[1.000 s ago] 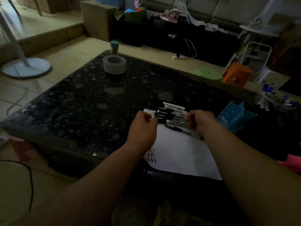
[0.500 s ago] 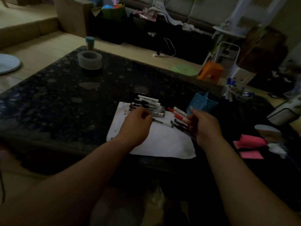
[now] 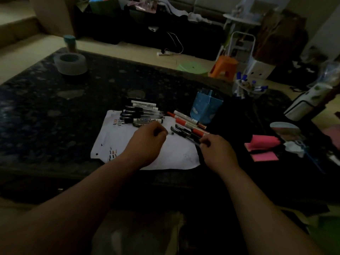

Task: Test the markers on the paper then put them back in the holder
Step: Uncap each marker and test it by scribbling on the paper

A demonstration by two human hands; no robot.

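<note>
Markers lie in two groups on the dark speckled stone tabletop (image 3: 46, 111). One group, black and white markers in a tight row (image 3: 142, 112), rests across the far edge of the white sheet of paper (image 3: 176, 153). The other group, red and white markers with some black pens (image 3: 187, 124), fans out at the paper's far right corner, partly off the sheet. Just beyond this fan stands the blue plastic holder (image 3: 206, 106), tilted a little, close to the marker tips.

The left hand (image 3: 147, 144) hovers over the middle of the paper with its grip closed in a loose fist; a small dark tip shows just past the fingers, but I cannot tell if the hand holds it. The right hand (image 3: 217, 153) is at the paper's right edge, its grip pinched on the near end of one dark pen (image 3: 193, 138) from the fan.

Short test strokes in black and red (image 3: 112, 153) mark the paper's left side. The paper's near edge lies close to the near edge of the tabletop. Left of the paper the tabletop is open up to the grey roll of tape (image 3: 70, 63) at the far corner. To the right, pink sticky note pads (image 3: 265, 150) lie near the right hand, so room there is narrow.
</note>
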